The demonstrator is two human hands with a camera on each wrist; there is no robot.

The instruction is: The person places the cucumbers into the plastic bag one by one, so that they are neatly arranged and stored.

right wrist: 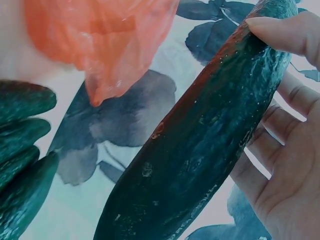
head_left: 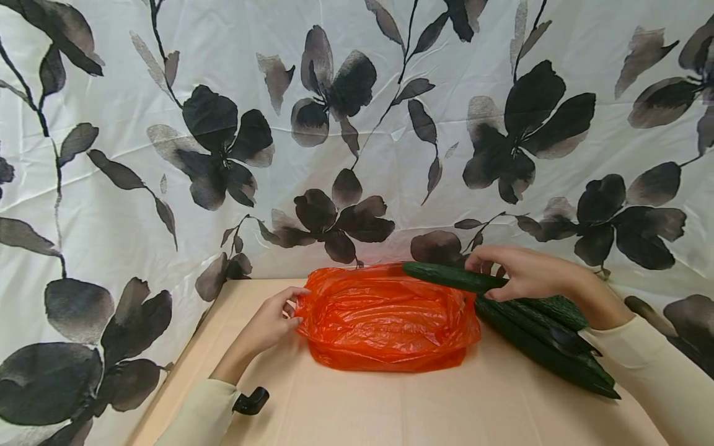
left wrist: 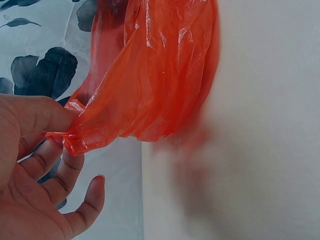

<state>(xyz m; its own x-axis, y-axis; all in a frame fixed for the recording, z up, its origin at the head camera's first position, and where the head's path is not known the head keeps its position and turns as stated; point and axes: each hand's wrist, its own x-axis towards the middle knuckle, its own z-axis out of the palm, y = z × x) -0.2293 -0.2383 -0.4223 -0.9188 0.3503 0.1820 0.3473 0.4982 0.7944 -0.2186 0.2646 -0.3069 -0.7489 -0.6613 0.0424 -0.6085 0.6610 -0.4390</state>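
Backdrop cloth [head_left: 139,204], white with dark printed flowers, hangs behind and around the work area. Table [head_left: 390,409], beige, smooth, carries all items below. Orange plastic bag [head_left: 385,322], thin and crinkled, lies at the table's middle with its mouth open upward; its left rim is pinched between thumb and fingers of the left hand [head_left: 273,322], the remaining fingers loosely spread, as the left wrist view shows. Pile of cucumbers [head_left: 546,341], dark green, several lying side by side on the table just right of the bag, touching its right edge. Single cucumber [head_left: 452,277], dark green, held clear of the pile and roughly level, its free tip over the bag's right rear rim; the right hand [head_left: 524,272] grips its other end, thumb on one side and curled fingers wrapped round the other. Sleeves, cream, cover both forearms. Small black clip-like object [head_left: 252,401] sits at the left sleeve's cuff.
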